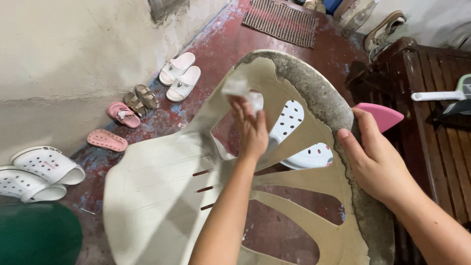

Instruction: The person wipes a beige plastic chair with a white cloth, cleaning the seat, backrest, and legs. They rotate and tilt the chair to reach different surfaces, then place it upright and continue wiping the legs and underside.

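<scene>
A cream plastic chair (157, 196) lies tipped beneath me, its backrest with large cut-outs pointing away. Grey dirt covers the backrest's top edge (319, 91). My left hand (251, 128) presses a crumpled white cloth (239, 87) against an inner strut of the backrest. My right hand (375, 159) grips the dirty right edge of the backrest, thumb on top.
Along the wall at left lie white clogs (39, 172), pink sandals (115, 125), brown sandals (141, 98) and white slides (180, 74). Another pair of white clogs (301, 140) shows through the chair's holes. A dark wooden bench (436, 127) stands right, a doormat (280, 20) beyond.
</scene>
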